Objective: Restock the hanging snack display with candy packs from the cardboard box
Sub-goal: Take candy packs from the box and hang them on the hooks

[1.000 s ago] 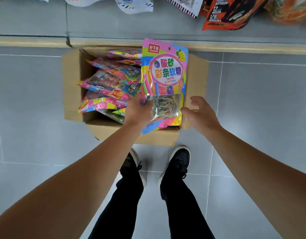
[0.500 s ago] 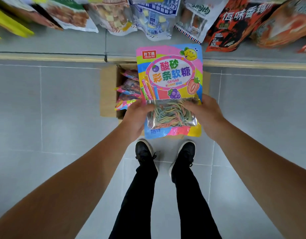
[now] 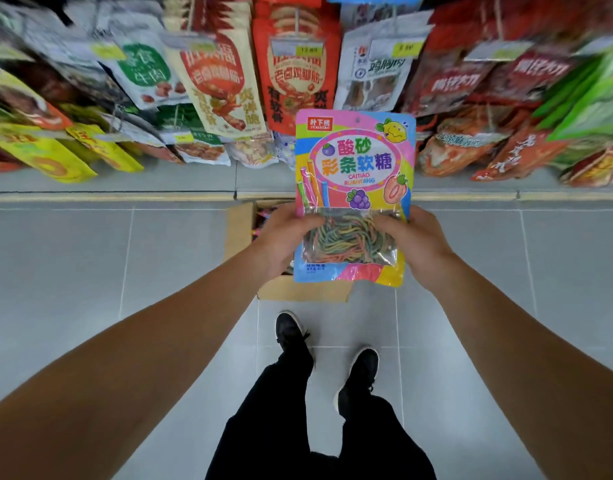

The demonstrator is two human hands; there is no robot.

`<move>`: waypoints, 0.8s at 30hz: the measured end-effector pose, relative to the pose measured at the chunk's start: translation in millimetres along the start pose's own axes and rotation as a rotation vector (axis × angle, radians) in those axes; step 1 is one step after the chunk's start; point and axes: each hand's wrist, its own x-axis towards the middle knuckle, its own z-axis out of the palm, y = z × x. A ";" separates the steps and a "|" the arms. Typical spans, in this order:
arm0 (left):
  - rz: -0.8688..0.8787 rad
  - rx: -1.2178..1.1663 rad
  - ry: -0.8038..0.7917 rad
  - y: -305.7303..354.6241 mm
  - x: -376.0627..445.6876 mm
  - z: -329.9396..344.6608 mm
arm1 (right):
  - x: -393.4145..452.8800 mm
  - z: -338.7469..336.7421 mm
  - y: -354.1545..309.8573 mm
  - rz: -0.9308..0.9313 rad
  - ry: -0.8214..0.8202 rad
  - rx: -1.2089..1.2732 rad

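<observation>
A colourful candy pack [image 3: 354,174] with a clear window of striped candy strings is held upright in front of me. My left hand [image 3: 281,237] grips its left edge and my right hand [image 3: 416,247] grips its right edge, thumbs on the window. Below and behind the pack stands the open cardboard box [image 3: 241,230] on the floor, mostly hidden by my hands and the pack; a sliver of other packs shows inside. The hanging snack display [image 3: 298,71] fills the top of the view with rows of bags on hooks.
Grey floor tiles spread left and right of the box. A yellow strip [image 3: 107,197] runs along the base of the display. My two black shoes [image 3: 291,334] stand just behind the box.
The pack has come up out of the box and my right hand has taken hold of its right edge. My view has tilted up, bringing the hanging display into sight.
</observation>
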 end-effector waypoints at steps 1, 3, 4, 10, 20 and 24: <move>0.017 -0.004 -0.001 5.8 -9.3 5.1 | -9.8 -6.8 -6.6 -0.020 -0.002 0.009; 0.043 -0.017 0.015 17.1 -33.1 19.3 | -36.0 -24.8 -19.1 -0.065 0.000 0.027; 0.048 -0.023 0.023 22.9 -41.2 25.6 | -44.5 -31.2 -24.4 -0.088 -0.007 0.028; 0.191 -0.037 0.041 58.0 -105.5 85.1 | -94.9 -97.3 -53.0 -0.280 -0.020 -0.027; 0.470 0.041 0.046 108.1 -205.7 178.8 | -182.4 -196.2 -100.0 -0.502 -0.041 0.111; 0.548 0.056 0.067 138.1 -226.3 202.0 | -204.5 -222.7 -123.2 -0.597 -0.046 0.170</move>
